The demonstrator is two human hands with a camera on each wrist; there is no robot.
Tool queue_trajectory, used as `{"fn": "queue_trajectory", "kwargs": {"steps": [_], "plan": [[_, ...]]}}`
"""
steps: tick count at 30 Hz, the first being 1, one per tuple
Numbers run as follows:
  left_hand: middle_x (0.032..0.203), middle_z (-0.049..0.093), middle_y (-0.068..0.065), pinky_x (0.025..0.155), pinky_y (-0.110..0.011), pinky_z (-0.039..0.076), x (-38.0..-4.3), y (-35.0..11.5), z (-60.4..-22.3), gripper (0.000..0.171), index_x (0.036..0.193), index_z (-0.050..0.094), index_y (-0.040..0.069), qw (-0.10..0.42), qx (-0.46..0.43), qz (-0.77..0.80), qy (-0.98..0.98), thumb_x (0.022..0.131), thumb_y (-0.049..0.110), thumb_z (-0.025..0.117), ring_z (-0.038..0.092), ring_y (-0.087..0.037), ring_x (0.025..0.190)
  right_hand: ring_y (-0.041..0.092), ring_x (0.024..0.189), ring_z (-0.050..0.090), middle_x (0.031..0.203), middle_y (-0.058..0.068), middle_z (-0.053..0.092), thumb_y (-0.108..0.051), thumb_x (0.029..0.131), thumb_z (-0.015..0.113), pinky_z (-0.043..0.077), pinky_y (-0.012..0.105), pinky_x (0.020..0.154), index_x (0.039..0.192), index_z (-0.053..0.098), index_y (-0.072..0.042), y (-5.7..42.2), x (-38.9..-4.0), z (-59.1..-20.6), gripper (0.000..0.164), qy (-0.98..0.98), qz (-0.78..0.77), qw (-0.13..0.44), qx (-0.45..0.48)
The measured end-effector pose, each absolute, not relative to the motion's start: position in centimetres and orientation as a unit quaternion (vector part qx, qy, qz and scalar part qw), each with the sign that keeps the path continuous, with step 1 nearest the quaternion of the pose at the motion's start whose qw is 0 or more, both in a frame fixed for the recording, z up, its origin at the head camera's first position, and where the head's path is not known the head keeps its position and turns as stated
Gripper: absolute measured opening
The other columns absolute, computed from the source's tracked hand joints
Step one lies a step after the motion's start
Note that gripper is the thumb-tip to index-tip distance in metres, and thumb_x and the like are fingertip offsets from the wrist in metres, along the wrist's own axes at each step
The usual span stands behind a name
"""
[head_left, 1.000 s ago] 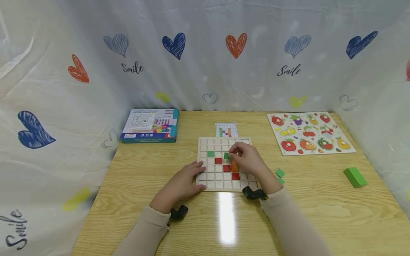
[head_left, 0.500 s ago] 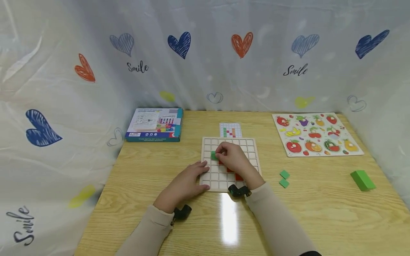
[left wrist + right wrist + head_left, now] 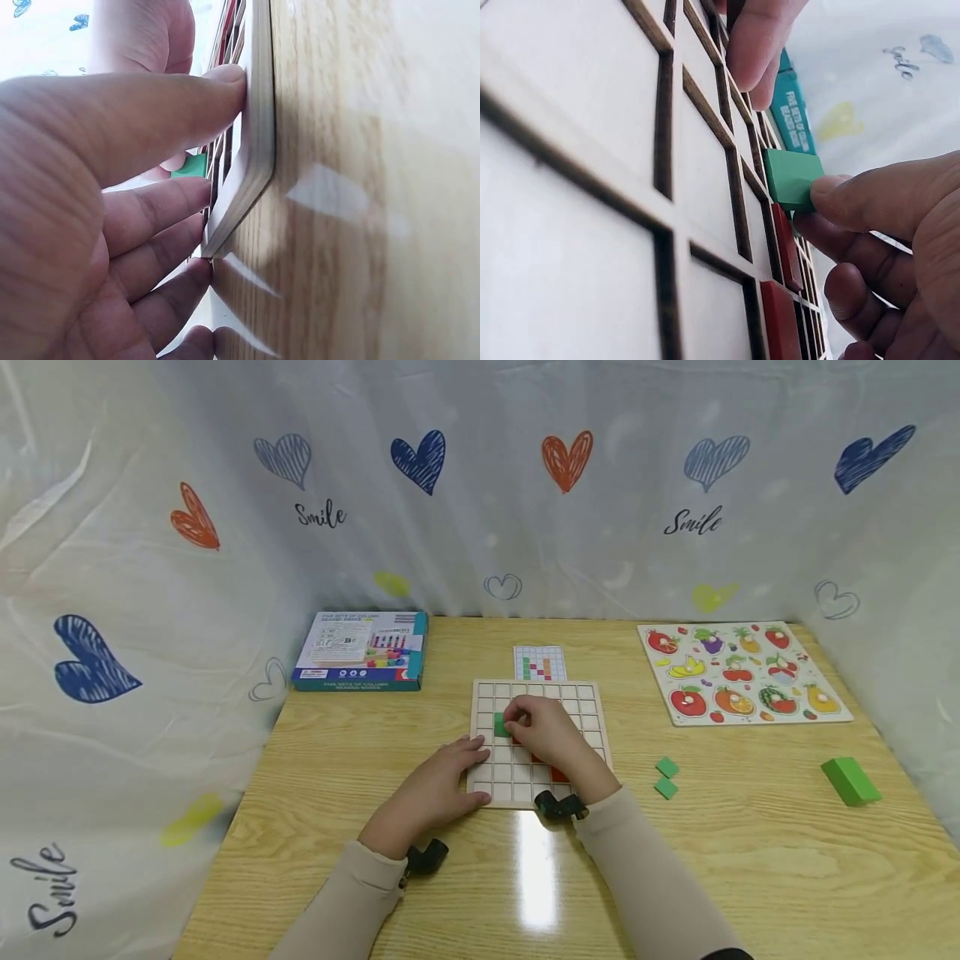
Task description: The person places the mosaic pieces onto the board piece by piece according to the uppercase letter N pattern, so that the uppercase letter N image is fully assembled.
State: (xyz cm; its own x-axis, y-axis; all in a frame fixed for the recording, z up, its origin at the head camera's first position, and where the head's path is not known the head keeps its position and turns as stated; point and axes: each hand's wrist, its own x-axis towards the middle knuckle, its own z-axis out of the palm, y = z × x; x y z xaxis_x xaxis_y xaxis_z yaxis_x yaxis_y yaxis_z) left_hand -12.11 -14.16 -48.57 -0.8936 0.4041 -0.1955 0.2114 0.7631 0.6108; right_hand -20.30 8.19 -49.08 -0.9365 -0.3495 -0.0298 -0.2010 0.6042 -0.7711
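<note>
Your left hand [image 3: 441, 778] rests on the left edge of the gridded board [image 3: 503, 772], fingers and thumb apart, apparently steadying it. You seem to be at the step of setting a green tile [image 3: 787, 177] into place; the next move likely calls for tipping it flat, squaring it to one cell and letting go. That tile lies at the left of your right hand [image 3: 552, 735], which pinches it between thumb and finger; it stands tilted at the grid, just beside a red tile [image 3: 786, 246], and whether it touches the board is hard to tell. Farther right, two more green tiles [image 3: 666, 767] lie on the bench [image 3: 622, 893].
</note>
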Motion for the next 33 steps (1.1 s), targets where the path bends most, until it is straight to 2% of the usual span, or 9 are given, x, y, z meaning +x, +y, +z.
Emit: {"fn": "queue_trajectory", "kwargs": {"steps": [7, 15, 21, 29, 33], "plan": [[0.175, 0.043, -0.001, 0.134, -0.054, 0.033, -12.03, -14.13, -48.47, 0.069, 0.159, 0.058, 0.012, 0.161, 0.169, 0.301, 0.925, 0.098, 0.032, 0.083, 0.031, -0.029, 0.167, 0.015, 0.068, 0.058, 0.091, 0.000, 0.074, -0.015, 0.103, 0.076, 0.051, 0.030, 0.066, 0.102, 0.081, -0.016, 8.13, -20.26, -49.03, 0.006, 0.896, -0.400, 0.087, -0.172], [0.174, 0.044, -0.005, 0.135, -0.056, 0.030, -12.00, -14.28, -48.52, 0.069, 0.158, 0.058, 0.008, 0.152, 0.182, 0.297, 0.925, 0.097, 0.030, 0.084, 0.032, -0.032, 0.166, 0.014, 0.074, 0.062, 0.093, -0.002, 0.074, -0.018, 0.103, 0.076, 0.054, 0.034, 0.074, 0.100, 0.081, -0.018, 8.16, -20.23, -49.05, 0.007, 0.905, -0.373, 0.085, -0.185], [0.174, 0.043, -0.004, 0.135, -0.055, 0.029, -11.97, -14.28, -48.47, 0.070, 0.159, 0.058, 0.009, 0.154, 0.179, 0.297, 0.925, 0.098, 0.031, 0.083, 0.031, -0.031, 0.167, 0.014, 0.080, 0.063, 0.101, -0.001, 0.073, -0.016, 0.101, 0.078, 0.055, 0.035, 0.076, 0.101, 0.082, -0.016, 8.07, -20.29, -49.20, 0.004, 0.911, -0.355, 0.071, -0.197], [0.175, 0.042, -0.001, 0.134, -0.054, 0.031, -11.93, -14.17, -48.38, 0.070, 0.159, 0.058, 0.012, 0.156, 0.171, 0.292, 0.928, 0.098, 0.033, 0.083, 0.031, -0.029, 0.167, 0.020, 0.096, 0.065, 0.103, -0.003, 0.074, -0.017, 0.099, 0.080, 0.051, 0.050, 0.098, 0.101, 0.083, -0.017, 7.78, -20.10, -49.10, 0.004, 0.930, -0.298, 0.051, -0.208], [0.175, 0.042, 0.001, 0.134, -0.054, 0.032, -11.94, -14.16, -48.30, 0.070, 0.159, 0.058, 0.013, 0.157, 0.169, 0.295, 0.927, 0.098, 0.034, 0.083, 0.031, -0.028, 0.167, 0.022, 0.098, 0.065, 0.103, -0.003, 0.074, -0.017, 0.099, 0.080, 0.049, 0.053, 0.101, 0.102, 0.083, -0.017, 7.70, -20.07, -49.06, 0.004, 0.931, -0.295, 0.049, -0.208]]}}
